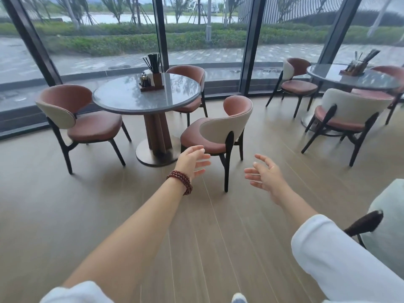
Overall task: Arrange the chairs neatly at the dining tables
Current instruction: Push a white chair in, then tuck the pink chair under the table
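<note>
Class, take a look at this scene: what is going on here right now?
A person reaches the left hand and the right hand, both open and empty, toward the back of the nearest chair at the round table. Neither hand touches it yet. That chair stands pulled out at an angle, while the left chair and the far chair sit closer in.

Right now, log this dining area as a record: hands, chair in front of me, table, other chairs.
hands: left hand and right hand open, empty, held out toward the front chair
front chair: untouched, angled, standing out from the round table
round table: holds a chopstick caddy
other chairs: left chair and far chair closer in
second table: at right, more chairs around it
</note>
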`<control>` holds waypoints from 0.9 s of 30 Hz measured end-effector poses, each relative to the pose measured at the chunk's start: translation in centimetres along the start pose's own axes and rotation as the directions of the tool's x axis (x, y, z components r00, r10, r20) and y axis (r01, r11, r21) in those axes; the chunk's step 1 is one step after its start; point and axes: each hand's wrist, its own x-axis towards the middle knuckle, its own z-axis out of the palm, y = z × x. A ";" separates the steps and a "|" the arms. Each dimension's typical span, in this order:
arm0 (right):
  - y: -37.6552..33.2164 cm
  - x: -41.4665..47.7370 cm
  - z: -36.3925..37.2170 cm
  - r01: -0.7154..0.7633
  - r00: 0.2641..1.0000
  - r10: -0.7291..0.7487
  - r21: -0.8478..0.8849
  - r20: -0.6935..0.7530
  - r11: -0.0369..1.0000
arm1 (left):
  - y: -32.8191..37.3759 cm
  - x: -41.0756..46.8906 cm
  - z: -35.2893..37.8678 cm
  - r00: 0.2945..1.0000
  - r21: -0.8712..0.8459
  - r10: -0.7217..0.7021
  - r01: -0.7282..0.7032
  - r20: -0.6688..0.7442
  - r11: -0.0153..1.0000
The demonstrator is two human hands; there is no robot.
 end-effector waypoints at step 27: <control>-10.7 57.6 -10.9 -0.065 0.990 0.075 -0.089 0.118 0.994 | 3.4 51.4 23.6 0.900 -0.379 -0.387 0.294 -0.199 0.878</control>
